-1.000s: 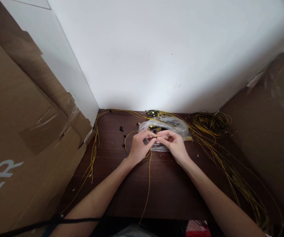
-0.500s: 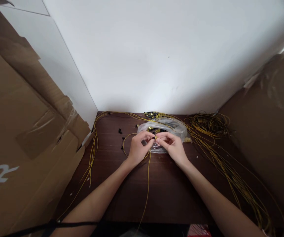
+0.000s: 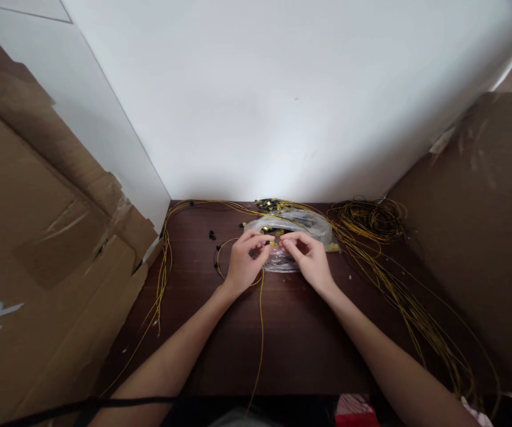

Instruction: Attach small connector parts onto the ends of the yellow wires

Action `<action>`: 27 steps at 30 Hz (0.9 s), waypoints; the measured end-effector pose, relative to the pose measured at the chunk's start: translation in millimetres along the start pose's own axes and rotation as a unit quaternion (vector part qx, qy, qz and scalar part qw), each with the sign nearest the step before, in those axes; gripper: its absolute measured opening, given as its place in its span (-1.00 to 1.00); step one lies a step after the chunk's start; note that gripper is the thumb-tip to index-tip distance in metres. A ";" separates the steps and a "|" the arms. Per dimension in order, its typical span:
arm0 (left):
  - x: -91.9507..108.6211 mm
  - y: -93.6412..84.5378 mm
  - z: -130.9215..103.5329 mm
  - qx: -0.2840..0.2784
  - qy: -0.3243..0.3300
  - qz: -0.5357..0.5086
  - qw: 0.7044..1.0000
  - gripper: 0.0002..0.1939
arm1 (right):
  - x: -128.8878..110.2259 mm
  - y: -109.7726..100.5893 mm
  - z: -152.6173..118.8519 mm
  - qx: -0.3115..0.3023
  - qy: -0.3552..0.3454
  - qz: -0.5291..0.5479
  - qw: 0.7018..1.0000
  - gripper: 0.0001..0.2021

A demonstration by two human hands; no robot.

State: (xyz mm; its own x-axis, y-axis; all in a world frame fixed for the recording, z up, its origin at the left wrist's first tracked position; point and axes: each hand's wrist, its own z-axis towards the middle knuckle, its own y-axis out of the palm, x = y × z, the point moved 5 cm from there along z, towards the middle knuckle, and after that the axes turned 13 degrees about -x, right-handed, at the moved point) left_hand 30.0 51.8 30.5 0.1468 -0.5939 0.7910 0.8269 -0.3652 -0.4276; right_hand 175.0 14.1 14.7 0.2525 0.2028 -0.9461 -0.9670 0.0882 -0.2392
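Observation:
My left hand [image 3: 246,261] pinches a small black-and-gold connector [image 3: 272,242] between thumb and fingertips. A thin yellow cable [image 3: 261,323] runs from beneath this hand down over the table's front edge, and a loop of it curls out to the left. Just across a narrow gap, my right hand [image 3: 310,259] has its thumb and forefinger pressed together; whatever may be in them is too small to make out. Behind and under the fingers lies a clear plastic bag [image 3: 322,228] with gold and black connectors [image 3: 266,229] in it.
Yellow cables [image 3: 398,290] fan along the right side from a coiled bundle [image 3: 367,219]. More cable strands [image 3: 163,279] hang down the left. Small black parts [image 3: 212,235] lie left of the bag. Cardboard [image 3: 60,225] and a white wall [image 3: 238,101] enclose the dark table [image 3: 309,344].
My fingertips have drawn slightly apart, leaving a gap, with the connector staying in my left hand. The whole view has shifted a little.

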 end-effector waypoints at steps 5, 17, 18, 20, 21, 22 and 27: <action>-10.8 -6.9 -0.4 0.040 -0.026 0.001 0.999 -0.80 | -3.7 -12.3 1.8 0.043 -0.046 -0.146 0.987 -0.81; -26.3 -9.6 -1.7 0.066 -0.077 -0.016 0.995 -0.86 | -2.1 17.5 -1.6 -0.112 -0.114 -0.399 0.903 -0.64; -26.9 -9.7 -1.7 0.067 -0.078 -0.015 0.995 -0.87 | -2.7 19.0 -2.1 -0.121 -0.116 -0.404 0.899 -0.63; -27.2 -9.6 -1.5 0.066 -0.075 -0.017 0.995 -0.86 | -4.2 20.4 -2.7 -0.133 -0.121 -0.403 0.897 -0.64; -27.1 -9.3 -1.3 0.064 -0.074 -0.019 0.995 -0.86 | -5.0 20.4 -2.9 -0.135 -0.123 -0.400 0.898 -0.66; -27.1 -8.9 -1.2 0.061 -0.074 -0.020 0.995 -0.86 | -5.8 20.0 -3.0 -0.133 -0.123 -0.395 0.900 -0.68; -26.1 -7.2 -1.1 0.051 -0.079 -0.019 0.995 -0.86 | -10.6 18.9 -4.2 -0.110 -0.125 -0.384 0.908 -0.78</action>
State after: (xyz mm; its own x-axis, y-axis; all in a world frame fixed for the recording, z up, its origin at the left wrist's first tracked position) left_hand 19.6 69.2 12.5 0.1909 -0.4572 0.8687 0.8832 -0.3063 -0.3552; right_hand 153.9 9.5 19.3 0.8289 0.3809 -0.4097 -0.4790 0.1048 -0.8716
